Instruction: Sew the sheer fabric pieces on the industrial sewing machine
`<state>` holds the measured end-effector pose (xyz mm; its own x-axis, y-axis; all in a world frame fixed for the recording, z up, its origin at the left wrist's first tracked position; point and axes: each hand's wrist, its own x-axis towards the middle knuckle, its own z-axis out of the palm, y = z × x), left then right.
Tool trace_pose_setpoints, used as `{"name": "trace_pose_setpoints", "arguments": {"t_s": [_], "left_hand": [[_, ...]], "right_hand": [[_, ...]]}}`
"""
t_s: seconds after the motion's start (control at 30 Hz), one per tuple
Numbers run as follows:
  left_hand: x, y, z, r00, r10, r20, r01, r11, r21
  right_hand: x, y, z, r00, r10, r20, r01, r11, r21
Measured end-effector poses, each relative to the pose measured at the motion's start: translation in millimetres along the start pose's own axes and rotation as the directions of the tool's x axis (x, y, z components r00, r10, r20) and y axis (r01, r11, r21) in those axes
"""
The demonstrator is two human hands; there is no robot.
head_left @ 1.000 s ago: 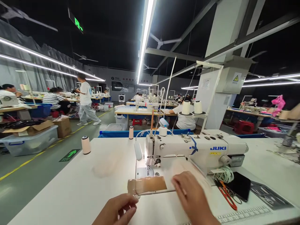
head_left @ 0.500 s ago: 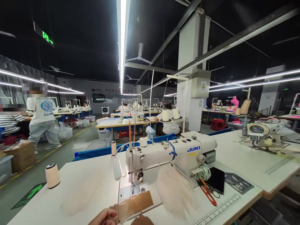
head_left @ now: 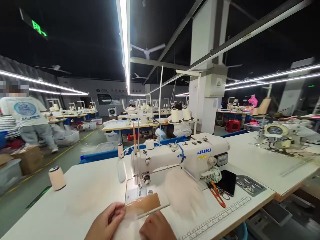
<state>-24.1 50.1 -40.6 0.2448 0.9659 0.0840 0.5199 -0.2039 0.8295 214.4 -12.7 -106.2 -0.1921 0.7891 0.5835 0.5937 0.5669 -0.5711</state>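
My left hand (head_left: 107,220) is at the front of the table, its fingers curled and pinching the edge of a pale, sheer piece of fabric (head_left: 127,228). My right hand (head_left: 158,226) is closed on the other side of that fabric, fingers bent under. Just beyond both hands, a glossy tan strip (head_left: 146,203) lies on the bed of a white sewing machine (head_left: 170,158), in front of the presser foot (head_left: 141,191). To the right of the strip rests a pile of pale, sheer fabric (head_left: 183,193).
A peach thread cone (head_left: 57,178) stands at the table's left. On the right are orange-handled thread snips (head_left: 217,196), a black phone (head_left: 228,182), a grey tray of small parts (head_left: 250,185) and a ruler tape (head_left: 217,218). A co-worker (head_left: 25,110) stands far left.
Both hands now show higher in view, where before mainly the left fingers appeared; the pale fabric now shows between them. The view has shifted slightly, and the standing co-worker appears farther left.
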Motion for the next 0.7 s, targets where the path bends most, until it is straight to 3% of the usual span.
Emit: {"name": "trace_pose_setpoints", "arguments": {"t_s": [0.07,0.13,0.23,0.37,0.43,0.6,0.7], "left_hand": [[-5.2,14.7,-0.2,0.998,0.040,-0.041,-0.038,0.998,0.049],[-7.7,24.9,-0.6,0.996,0.071,-0.061,-0.065,0.994,0.091],[-9.1,29.0,-3.9,0.993,0.035,-0.116,-0.025,0.996,0.089],[-17.9,32.9,-7.2,0.987,0.036,-0.159,-0.016,0.992,0.122],[-23.5,38.2,-2.6,0.992,0.075,-0.103,-0.059,0.987,0.152],[-30.0,49.1,26.2,0.973,0.165,0.162,-0.206,0.939,0.276],[-30.2,51.7,37.0,0.976,0.136,0.167,-0.181,0.940,0.288]], "right_hand": [[-3.1,-10.3,-15.3,0.997,-0.079,0.025,0.078,0.996,0.047],[-4.0,-19.6,-30.9,0.999,0.025,0.022,-0.027,0.993,0.114],[-0.9,-25.6,-47.7,0.979,0.165,0.117,-0.183,0.971,0.157],[8.3,-24.7,-54.6,0.969,0.196,0.151,-0.208,0.976,0.069],[15.6,-24.8,-52.6,0.970,0.181,0.164,-0.177,0.983,-0.036],[25.7,-19.1,-37.7,0.963,0.125,0.238,-0.083,0.980,-0.179],[17.7,-1.4,-28.5,0.967,-0.019,0.253,0.063,0.984,-0.167]]}}
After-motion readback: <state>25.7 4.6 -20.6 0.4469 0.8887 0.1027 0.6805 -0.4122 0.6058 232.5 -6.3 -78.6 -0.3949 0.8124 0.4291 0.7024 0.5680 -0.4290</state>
